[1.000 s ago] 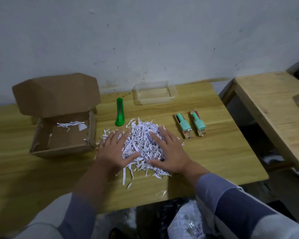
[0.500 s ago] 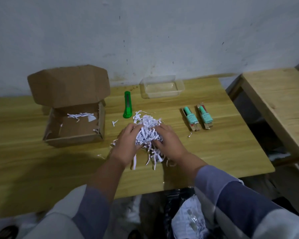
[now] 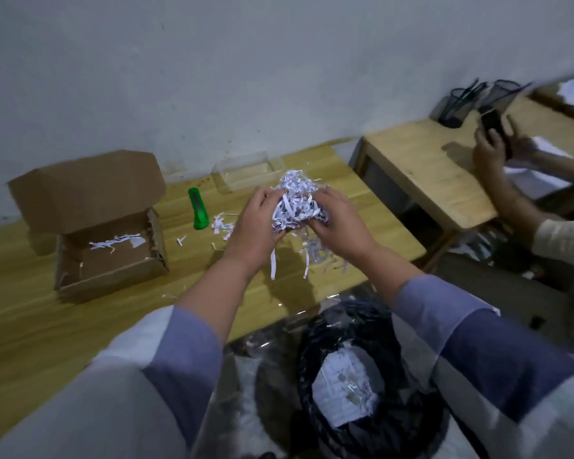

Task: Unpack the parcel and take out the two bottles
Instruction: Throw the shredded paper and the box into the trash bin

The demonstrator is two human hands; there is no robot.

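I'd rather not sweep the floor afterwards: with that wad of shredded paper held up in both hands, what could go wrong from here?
1. Strips already dangle from the shredded paper between the left hand and right hand; they may fall short of the black-lined bin below.
2. Loose shreds remain on the table, easily brushed off.
3. The bottles are out of view behind the hands and could be knocked.

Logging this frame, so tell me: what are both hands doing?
Left hand: closed on the shredded paper.
Right hand: closed on the same shredded paper.
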